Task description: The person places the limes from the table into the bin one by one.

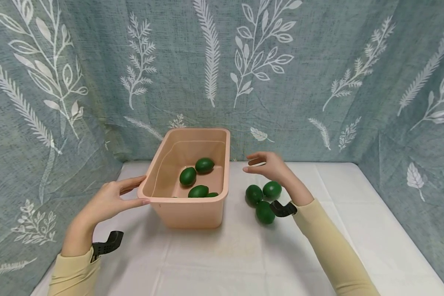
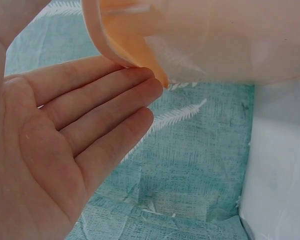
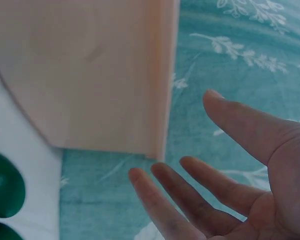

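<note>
A peach-coloured plastic bin (image 1: 186, 213) stands on the table, left of centre. Inside lie several dark green, lime-like fruits (image 1: 187, 176), some partly hidden by its front wall. At the bin's near left corner, my left hand (image 1: 109, 201) touches the rim with straight fingers and an extended thumb; the left wrist view shows the fingertips (image 2: 152, 87) against the rim. My right hand (image 1: 269, 166) hovers to the right of the bin, holding nothing, its fingers loosely bent and apart from the thumb. Below it, three more green fruits (image 1: 253, 195) sit close together on the table.
White cloth covers the table (image 1: 214, 263). A blue-green curtain (image 1: 299, 123) with white leaf patterns surrounds its back and sides. Black wrist mounts (image 1: 107, 243) sit on both forearms.
</note>
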Action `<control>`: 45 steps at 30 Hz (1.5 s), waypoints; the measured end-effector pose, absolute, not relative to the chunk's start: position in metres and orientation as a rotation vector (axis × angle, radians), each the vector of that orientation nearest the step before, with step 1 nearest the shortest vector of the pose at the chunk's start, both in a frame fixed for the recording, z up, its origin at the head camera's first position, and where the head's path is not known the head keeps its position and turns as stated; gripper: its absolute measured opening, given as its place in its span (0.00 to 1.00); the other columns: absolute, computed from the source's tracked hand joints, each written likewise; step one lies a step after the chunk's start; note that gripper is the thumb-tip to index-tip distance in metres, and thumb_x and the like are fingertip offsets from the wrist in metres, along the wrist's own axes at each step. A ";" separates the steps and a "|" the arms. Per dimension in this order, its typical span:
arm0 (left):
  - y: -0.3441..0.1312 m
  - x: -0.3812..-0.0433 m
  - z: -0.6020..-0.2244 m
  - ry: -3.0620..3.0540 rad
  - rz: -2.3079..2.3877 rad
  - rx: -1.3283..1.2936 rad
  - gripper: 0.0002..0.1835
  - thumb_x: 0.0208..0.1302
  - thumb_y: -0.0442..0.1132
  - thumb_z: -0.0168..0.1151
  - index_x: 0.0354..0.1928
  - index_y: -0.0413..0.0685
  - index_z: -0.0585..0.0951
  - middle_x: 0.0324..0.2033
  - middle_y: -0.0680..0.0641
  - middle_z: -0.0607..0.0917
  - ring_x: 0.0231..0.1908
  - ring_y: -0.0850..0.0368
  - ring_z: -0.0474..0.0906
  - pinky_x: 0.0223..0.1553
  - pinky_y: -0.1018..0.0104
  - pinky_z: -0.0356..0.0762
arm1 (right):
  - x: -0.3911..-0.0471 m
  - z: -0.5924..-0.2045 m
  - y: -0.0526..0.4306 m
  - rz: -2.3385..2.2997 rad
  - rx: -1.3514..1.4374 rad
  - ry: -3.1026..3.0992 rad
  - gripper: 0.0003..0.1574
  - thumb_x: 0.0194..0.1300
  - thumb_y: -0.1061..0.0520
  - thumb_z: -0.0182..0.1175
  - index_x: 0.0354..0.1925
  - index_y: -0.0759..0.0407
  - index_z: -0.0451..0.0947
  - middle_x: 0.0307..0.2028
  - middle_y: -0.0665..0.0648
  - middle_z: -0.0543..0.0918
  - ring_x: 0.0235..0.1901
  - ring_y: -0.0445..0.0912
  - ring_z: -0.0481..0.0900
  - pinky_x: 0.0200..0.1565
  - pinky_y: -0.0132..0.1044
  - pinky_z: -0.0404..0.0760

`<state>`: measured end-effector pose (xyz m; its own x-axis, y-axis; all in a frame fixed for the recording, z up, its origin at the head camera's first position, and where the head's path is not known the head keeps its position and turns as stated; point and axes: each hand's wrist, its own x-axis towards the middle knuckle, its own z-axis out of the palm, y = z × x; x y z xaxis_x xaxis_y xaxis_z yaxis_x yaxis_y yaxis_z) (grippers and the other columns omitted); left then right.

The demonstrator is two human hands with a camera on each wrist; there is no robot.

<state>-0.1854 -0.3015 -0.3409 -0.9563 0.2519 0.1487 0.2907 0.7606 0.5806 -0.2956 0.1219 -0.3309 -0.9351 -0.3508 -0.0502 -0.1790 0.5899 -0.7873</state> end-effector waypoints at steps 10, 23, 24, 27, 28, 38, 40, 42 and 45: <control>-0.299 -0.184 -0.341 -2.885 -0.967 -0.448 0.39 0.56 0.56 0.67 0.67 0.49 0.69 0.62 0.44 0.74 0.61 0.39 0.71 0.57 0.45 0.73 | -0.283 -0.370 0.149 -1.279 -0.380 2.628 0.35 0.59 0.42 0.65 0.61 0.53 0.72 0.56 0.60 0.79 0.57 0.55 0.76 0.54 0.49 0.79; -0.299 -0.183 -0.341 -2.871 -0.943 -0.458 0.38 0.56 0.55 0.68 0.66 0.48 0.70 0.62 0.45 0.75 0.60 0.40 0.72 0.57 0.46 0.73 | -0.264 -0.417 0.170 -1.224 -0.268 2.697 0.37 0.56 0.43 0.67 0.59 0.59 0.74 0.53 0.60 0.81 0.53 0.55 0.77 0.48 0.48 0.81; -0.299 -0.183 -0.341 -2.869 -0.948 -0.466 0.38 0.56 0.55 0.68 0.66 0.48 0.70 0.62 0.44 0.75 0.60 0.39 0.71 0.57 0.45 0.73 | -0.262 -0.419 0.171 -1.229 -0.267 2.698 0.37 0.56 0.44 0.68 0.59 0.60 0.74 0.52 0.60 0.81 0.53 0.56 0.78 0.48 0.48 0.81; -0.299 -0.183 -0.340 -2.869 -0.960 -0.475 0.38 0.56 0.55 0.67 0.67 0.48 0.69 0.62 0.44 0.74 0.61 0.38 0.71 0.57 0.44 0.73 | -0.258 -0.427 0.174 -1.238 -0.256 2.691 0.38 0.56 0.44 0.68 0.59 0.62 0.73 0.53 0.61 0.80 0.52 0.56 0.79 0.49 0.48 0.82; -0.299 -0.183 -0.340 -2.868 -0.962 -0.481 0.38 0.57 0.55 0.67 0.67 0.48 0.69 0.62 0.43 0.74 0.60 0.37 0.71 0.57 0.44 0.73 | -0.256 -0.429 0.175 -1.248 -0.241 2.683 0.38 0.56 0.44 0.69 0.59 0.62 0.73 0.53 0.61 0.80 0.52 0.55 0.79 0.49 0.47 0.82; -0.300 -0.184 -0.341 -2.861 -0.949 -0.491 0.38 0.57 0.54 0.67 0.67 0.47 0.70 0.62 0.42 0.75 0.60 0.38 0.71 0.56 0.44 0.73 | -0.248 -0.447 0.170 -1.234 -0.228 2.670 0.41 0.51 0.47 0.73 0.59 0.64 0.73 0.52 0.61 0.81 0.52 0.56 0.79 0.48 0.46 0.82; -0.300 -0.185 -0.341 -2.864 -0.951 -0.486 0.38 0.57 0.55 0.67 0.67 0.48 0.70 0.62 0.43 0.75 0.60 0.38 0.71 0.57 0.44 0.73 | -0.247 -0.450 0.168 -1.214 -0.230 2.686 0.41 0.50 0.47 0.73 0.58 0.63 0.74 0.52 0.61 0.81 0.52 0.55 0.79 0.47 0.46 0.82; -0.300 -0.185 -0.341 -2.866 -0.959 -0.488 0.38 0.57 0.54 0.67 0.67 0.48 0.69 0.62 0.43 0.74 0.61 0.38 0.71 0.57 0.43 0.73 | -0.246 -0.452 0.167 -1.198 -0.232 2.694 0.41 0.49 0.47 0.73 0.58 0.63 0.74 0.52 0.61 0.81 0.52 0.56 0.78 0.47 0.47 0.82; -0.300 -0.185 -0.341 -2.867 -0.971 -0.486 0.38 0.57 0.54 0.67 0.67 0.48 0.69 0.62 0.43 0.74 0.61 0.37 0.70 0.57 0.43 0.73 | -0.247 -0.454 0.166 -1.202 -0.216 2.688 0.40 0.49 0.47 0.73 0.58 0.62 0.74 0.53 0.61 0.80 0.51 0.55 0.78 0.47 0.47 0.81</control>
